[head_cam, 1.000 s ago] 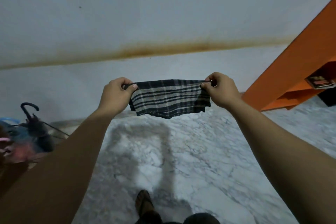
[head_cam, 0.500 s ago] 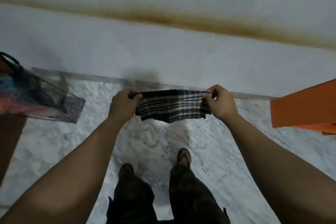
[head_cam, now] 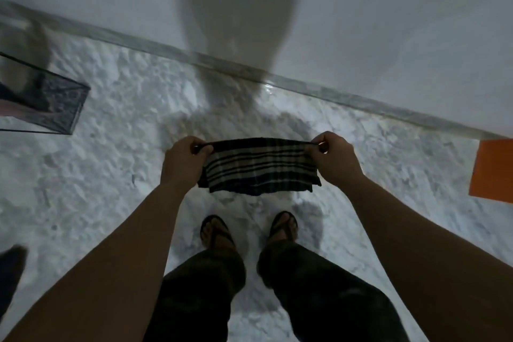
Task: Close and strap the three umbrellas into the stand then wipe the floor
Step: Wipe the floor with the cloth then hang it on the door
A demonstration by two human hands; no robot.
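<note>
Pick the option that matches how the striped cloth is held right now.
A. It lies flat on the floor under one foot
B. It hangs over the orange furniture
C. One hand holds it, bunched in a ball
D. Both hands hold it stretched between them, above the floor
D: the left hand and the right hand each pinch an upper corner of the striped cloth, which hangs stretched between them above the marble floor.

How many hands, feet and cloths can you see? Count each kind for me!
Hands: 2, left hand and right hand
Feet: 2, left foot and right foot
Cloths: 1, striped cloth
Total: 5
</note>
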